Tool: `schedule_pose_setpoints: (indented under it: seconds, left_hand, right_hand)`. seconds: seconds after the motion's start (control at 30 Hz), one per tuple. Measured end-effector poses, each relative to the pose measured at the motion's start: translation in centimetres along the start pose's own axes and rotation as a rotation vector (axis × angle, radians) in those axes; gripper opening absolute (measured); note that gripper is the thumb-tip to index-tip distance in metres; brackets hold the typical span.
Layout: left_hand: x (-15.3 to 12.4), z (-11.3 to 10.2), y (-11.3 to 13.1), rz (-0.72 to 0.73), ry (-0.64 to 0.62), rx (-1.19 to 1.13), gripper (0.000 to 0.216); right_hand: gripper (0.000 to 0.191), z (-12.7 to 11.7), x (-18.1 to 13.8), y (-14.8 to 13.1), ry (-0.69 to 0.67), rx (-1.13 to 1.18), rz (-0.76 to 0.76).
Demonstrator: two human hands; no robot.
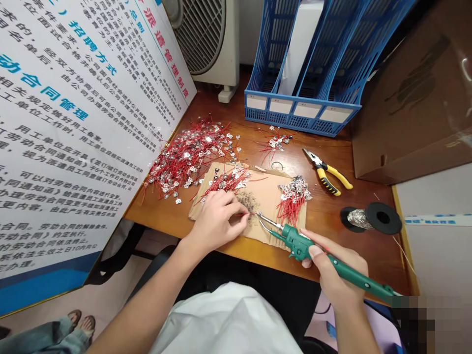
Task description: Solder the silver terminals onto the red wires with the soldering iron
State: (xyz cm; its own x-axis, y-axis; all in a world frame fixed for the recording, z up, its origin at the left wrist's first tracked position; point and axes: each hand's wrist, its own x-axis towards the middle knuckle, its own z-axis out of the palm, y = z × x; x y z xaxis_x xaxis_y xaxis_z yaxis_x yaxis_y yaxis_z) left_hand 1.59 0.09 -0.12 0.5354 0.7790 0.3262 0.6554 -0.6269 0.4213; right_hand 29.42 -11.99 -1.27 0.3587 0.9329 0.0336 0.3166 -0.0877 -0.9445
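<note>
My right hand (341, 270) is wrapped round a green soldering iron (297, 242) with a solder feed tube beside its tip. The tip points left, at a small metal piece near the fingers of my left hand (221, 216). Thumb and forefinger of that hand pinch a short red wire (243, 214) ending at this piece; whether tip and piece touch I cannot tell. Under them lies a scorched cardboard sheet (263, 187). On it rest a bundle of red wires with metal tabs (293, 199) at right and another bundle (228, 181) at upper left.
A large heap of red wires with tabs (188, 152) covers the table's left side, with a small pile (276, 141) farther back. Pliers (324, 172) and a solder spool (370, 219) lie right. A blue file rack (302, 110), brown box (409, 98) and printed board (92, 123) border the table.
</note>
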Motion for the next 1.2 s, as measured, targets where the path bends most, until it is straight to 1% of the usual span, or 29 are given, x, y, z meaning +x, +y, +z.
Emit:
schedule_pose_setpoints:
  seconds: [0.2, 0.47, 0.67, 1.0, 1.2]
  left_hand:
    - [-0.07, 0.24, 0.03, -0.020, 0.001, -0.010, 0.015]
    - [-0.05, 0.47, 0.11, -0.013, 0.021, -0.018, 0.013]
    - [-0.06, 0.43, 0.08, -0.022, 0.001, -0.001, 0.012]
    - [-0.09, 0.36, 0.14, -0.030, 0.013, -0.007, 0.013]
    - [-0.29, 0.38, 0.18, -0.043, 0.022, -0.027, 0.014]
  right_hand:
    - [0.027, -0.15, -0.07, 0.30, 0.002, -0.005, -0.013]
    - [0.026, -0.15, -0.13, 0.35, 0.002, 0.025, 0.026]
    - [0.025, -0.19, -0.08, 0.42, 0.007, 0.010, 0.025]
    - [0.026, -0.05, -0.15, -0.02, 0.013, -0.046, -0.026]
    - [0.028, -0.11, -0.02, 0.10, 0.007, -0.051, 0.044]
